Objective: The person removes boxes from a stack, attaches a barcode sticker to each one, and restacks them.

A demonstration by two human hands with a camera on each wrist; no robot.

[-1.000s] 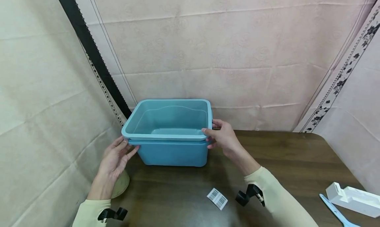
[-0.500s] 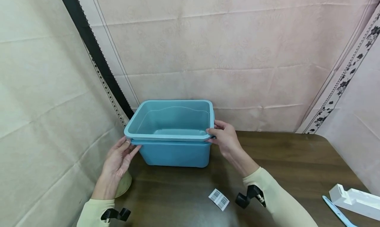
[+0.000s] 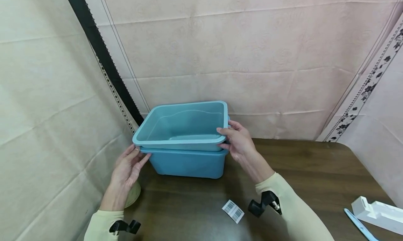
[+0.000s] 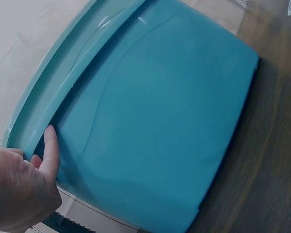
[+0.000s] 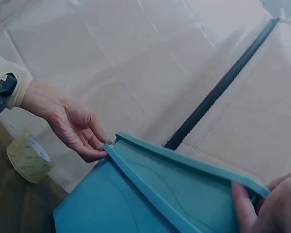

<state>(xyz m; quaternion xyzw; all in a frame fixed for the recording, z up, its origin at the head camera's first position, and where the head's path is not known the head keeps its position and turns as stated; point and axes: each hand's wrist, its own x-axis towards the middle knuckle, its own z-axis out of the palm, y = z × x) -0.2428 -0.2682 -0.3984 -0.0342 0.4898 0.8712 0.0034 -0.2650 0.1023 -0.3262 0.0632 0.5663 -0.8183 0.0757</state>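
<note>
Two blue plastic bins are nested on the table. The lighter upper bin [image 3: 185,127] sits tilted, its right end raised out of the darker lower bin [image 3: 189,164]. My right hand [image 3: 240,143] grips the upper bin's right rim, thumb on the near side; in the right wrist view this hand [image 5: 281,204] shows only partly. With my left hand [image 3: 127,167] I hold the lower bin's left corner just under the rim. In the left wrist view, one finger of the left hand [image 4: 24,184] lies along the lower bin's side; the other fingers are partly hidden.
A roll of clear tape [image 5: 29,158] stands left of the bins, mostly behind my left wrist in the head view. A barcode label [image 3: 233,211] lies on the brown table [image 3: 299,171]. At the right are a white foam piece [image 3: 377,213] and a light-blue tool [image 3: 359,223]. Cloth walls enclose the table.
The upper bin's right end has risen with my right hand, opening a wedge-shaped gap above the lower bin. My left hand stays at the left corner. The view has shifted slightly.
</note>
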